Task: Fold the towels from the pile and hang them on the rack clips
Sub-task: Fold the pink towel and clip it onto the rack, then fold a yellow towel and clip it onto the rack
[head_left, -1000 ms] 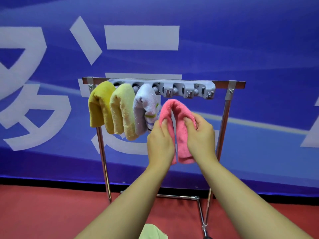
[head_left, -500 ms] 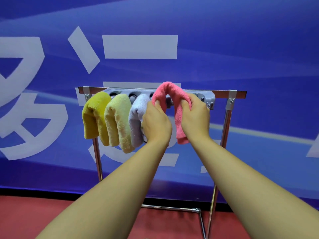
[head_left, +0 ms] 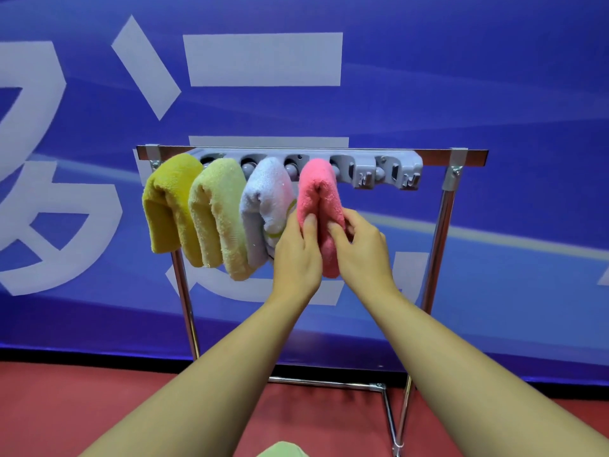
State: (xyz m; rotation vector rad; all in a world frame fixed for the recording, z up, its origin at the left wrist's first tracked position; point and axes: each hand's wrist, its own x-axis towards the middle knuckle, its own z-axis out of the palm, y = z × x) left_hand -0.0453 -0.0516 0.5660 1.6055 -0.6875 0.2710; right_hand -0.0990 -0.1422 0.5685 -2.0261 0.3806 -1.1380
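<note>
A folded pink towel (head_left: 319,189) hangs over the fourth clip of the grey clip bar (head_left: 389,166) on the metal rack (head_left: 443,222). My left hand (head_left: 298,255) pinches the towel's left flap and my right hand (head_left: 361,249) grips its right flap, both at the lower half. To the left hang a mustard yellow towel (head_left: 166,199), a pale yellow towel (head_left: 216,209) and a white towel (head_left: 263,199). Two clips at the right end of the bar (head_left: 405,174) hold nothing.
A blue banner (head_left: 428,77) with white characters stands right behind the rack. The floor (head_left: 66,407) is red. A bit of pale green cloth (head_left: 283,450) shows at the bottom edge, below my arms.
The pink towel went from held below the bar, up above it, and now hangs over the fourth clip. Both hands slid down to its lower flaps.
</note>
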